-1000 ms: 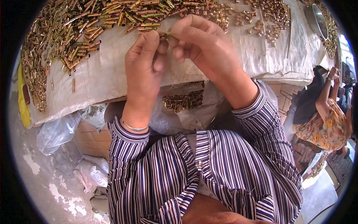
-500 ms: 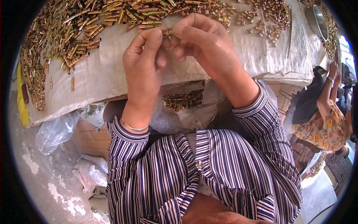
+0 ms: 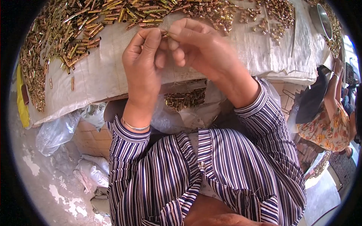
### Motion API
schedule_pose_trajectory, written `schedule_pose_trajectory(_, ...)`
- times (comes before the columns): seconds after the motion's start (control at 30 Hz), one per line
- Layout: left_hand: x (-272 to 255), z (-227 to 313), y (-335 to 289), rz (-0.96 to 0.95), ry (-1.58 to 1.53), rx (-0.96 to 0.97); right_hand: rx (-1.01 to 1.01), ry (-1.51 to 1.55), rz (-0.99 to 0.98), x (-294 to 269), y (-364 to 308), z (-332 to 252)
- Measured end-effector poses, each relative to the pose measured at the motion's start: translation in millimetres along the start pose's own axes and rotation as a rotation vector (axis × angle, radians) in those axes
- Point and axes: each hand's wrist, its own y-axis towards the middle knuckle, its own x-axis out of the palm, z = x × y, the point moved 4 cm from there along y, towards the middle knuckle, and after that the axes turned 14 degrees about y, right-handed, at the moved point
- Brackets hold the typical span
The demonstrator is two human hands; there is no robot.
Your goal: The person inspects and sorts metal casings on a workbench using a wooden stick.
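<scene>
My left hand [image 3: 143,60] and my right hand [image 3: 203,47] meet above the near part of a table covered with white woven sheeting [image 3: 109,77]. Thumb and fingers of both are pinched together around a small brass-coloured metal piece [image 3: 165,34], mostly hidden by the fingertips. Just beyond the hands lies a heap of slim yellowish metal tubes [image 3: 124,14]. Shorter coppery metal pieces [image 3: 222,19] are heaped to the right of those. Two single tubes, one of them a loose tube [image 3: 72,83], rest apart on the sheeting at the left.
A metal bowl [image 3: 320,22] tilts at the far right, near a thin rod [image 3: 293,35] on the sheeting. More metal tubes [image 3: 184,99] lie below the table edge, before my body. Clear plastic bags [image 3: 56,133] hang at the left. Another person in a floral top [image 3: 324,130] is at the right.
Both hands have shifted slightly left, and my right hand has also dropped a little. The metal piece shows less between the fingertips. The person at the right has moved an arm.
</scene>
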Motion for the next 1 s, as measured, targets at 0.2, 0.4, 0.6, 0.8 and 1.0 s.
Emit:
schedule_pose_trajectory(0.2, 3, 3, -2, -0.029, -0.116, -0.088, 0.021, 0.079, -0.076, 4, -1, 4)
schedule_pose_trajectory(0.4, -6, -1, 3, -0.245, -0.153, -0.132, 0.013, -0.027, -0.226, 8, 1, 2)
schedule_pose_trajectory(0.6, -4, 5, -1, -0.271, -0.225, -0.226, -0.032, -0.205, -0.273, 15, -2, -1)
schedule_pose_trajectory(0.8, -6, 4, 1, -0.357, -0.169, -0.183, 0.014, -0.253, -0.304, 15, -6, -5)
schedule_pose_trajectory(1.0, 3, 7, -3, -0.348, -0.345, -0.25, 0.026, -0.091, -0.213, 14, -8, -9)
